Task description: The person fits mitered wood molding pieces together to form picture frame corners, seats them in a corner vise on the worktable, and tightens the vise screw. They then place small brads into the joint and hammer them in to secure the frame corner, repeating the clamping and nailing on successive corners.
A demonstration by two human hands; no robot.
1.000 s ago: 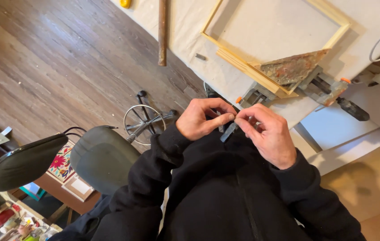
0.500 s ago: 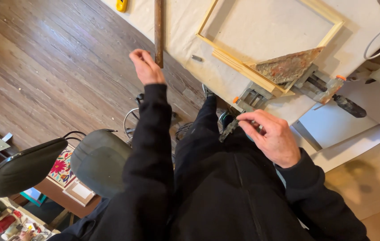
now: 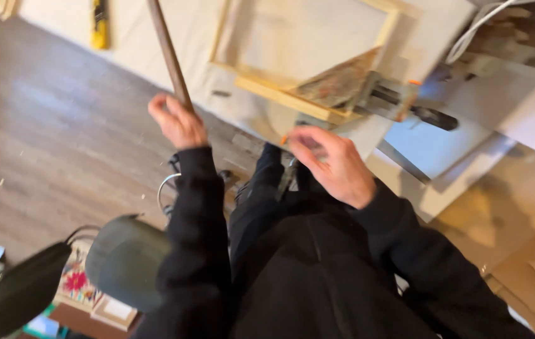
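My left hand (image 3: 178,120) is stretched out to the near end of a long brown wooden stick (image 3: 168,50) that lies across the pale cloth-covered table (image 3: 154,44); the fingers curl at its tip, touching it. My right hand (image 3: 333,162) stays close to my body, fingers bent around a small dark narrow object (image 3: 287,176) that hangs below it. Just beyond that hand lies a wooden stretcher frame (image 3: 292,103) with a metal clamp (image 3: 393,100) on its near corner.
A yellow tool (image 3: 98,24) lies at the table's far left. White boards (image 3: 443,144) and brown cardboard (image 3: 518,238) lie to the right. A green office chair (image 3: 123,257) stands on the wood floor at lower left, with coloured clutter beside it.
Both hands were together at my chest a second ago. My left hand then reached out and up to the stick's end; the right stayed near my body. The view has moved closer.
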